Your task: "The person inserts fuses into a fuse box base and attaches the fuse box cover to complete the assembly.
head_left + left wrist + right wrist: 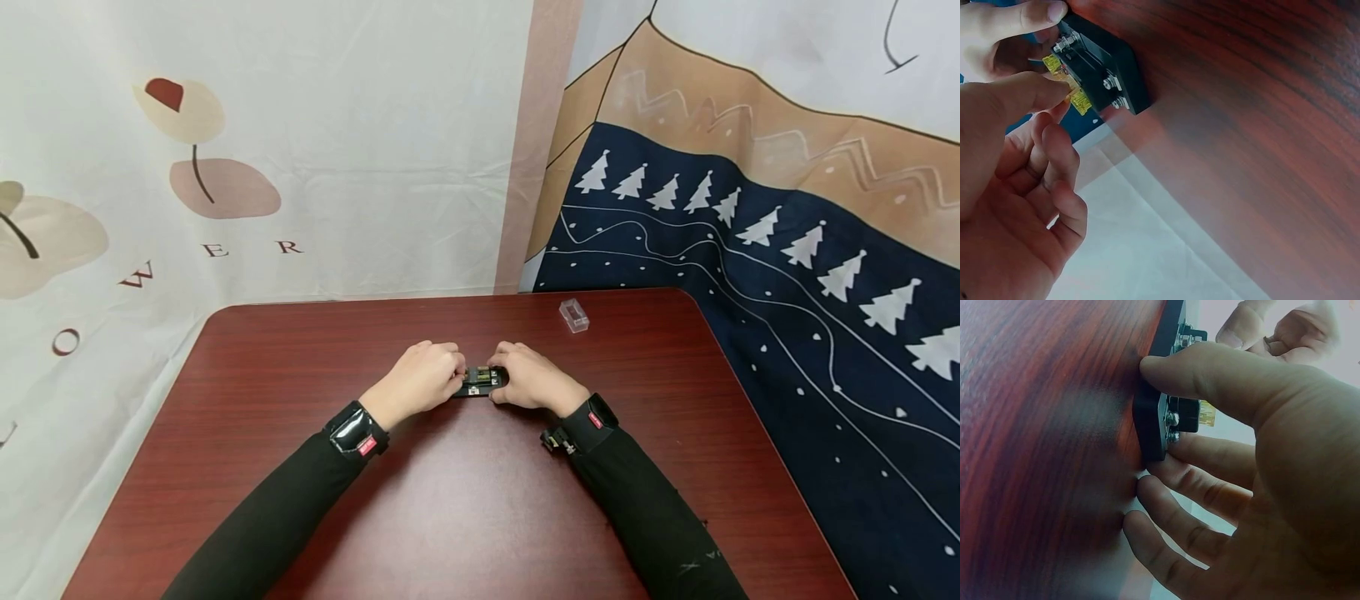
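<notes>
A black fuse block with metal screws lies on the table between both hands. My right hand grips its right end, thumb on the near edge and fingers around the far side. In the right wrist view, that thumb crosses the block. A yellow translucent blade fuse sits on top of the block. My left hand pinches at this fuse with thumb and index finger, which partly cover it. The other left fingers are curled loosely in the left wrist view. How deep the fuse sits is hidden.
A small clear plastic box stands near the far edge of the reddish-brown table, beyond the right hand. Behind the table hang a pale printed curtain and a navy cloth with white trees.
</notes>
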The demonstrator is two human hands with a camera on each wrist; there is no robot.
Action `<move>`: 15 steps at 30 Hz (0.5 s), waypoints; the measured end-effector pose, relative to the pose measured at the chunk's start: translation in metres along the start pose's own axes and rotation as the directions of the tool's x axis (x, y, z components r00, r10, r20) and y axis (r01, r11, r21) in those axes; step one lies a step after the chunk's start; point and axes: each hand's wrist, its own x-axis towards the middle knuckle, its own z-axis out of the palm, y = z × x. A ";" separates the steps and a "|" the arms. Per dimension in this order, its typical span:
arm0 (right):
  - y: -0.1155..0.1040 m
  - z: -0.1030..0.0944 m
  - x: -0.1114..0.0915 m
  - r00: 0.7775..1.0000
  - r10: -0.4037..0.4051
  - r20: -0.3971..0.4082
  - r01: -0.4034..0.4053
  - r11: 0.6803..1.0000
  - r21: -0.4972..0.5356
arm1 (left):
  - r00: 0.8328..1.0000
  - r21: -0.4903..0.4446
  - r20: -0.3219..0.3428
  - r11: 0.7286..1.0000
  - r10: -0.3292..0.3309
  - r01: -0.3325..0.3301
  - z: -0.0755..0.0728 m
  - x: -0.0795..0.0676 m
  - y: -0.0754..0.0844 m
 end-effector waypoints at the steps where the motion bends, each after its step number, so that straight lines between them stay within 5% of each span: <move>1: 0.000 0.000 0.000 1.000 0.001 -0.001 -0.001 1.000 0.001 | 1.000 -0.004 -0.001 1.000 0.001 -0.001 0.000 0.000 0.000; 15: -0.001 0.000 0.000 1.000 0.002 -0.001 -0.002 1.000 0.004 | 1.000 -0.017 -0.015 1.000 0.008 -0.008 0.002 0.001 -0.001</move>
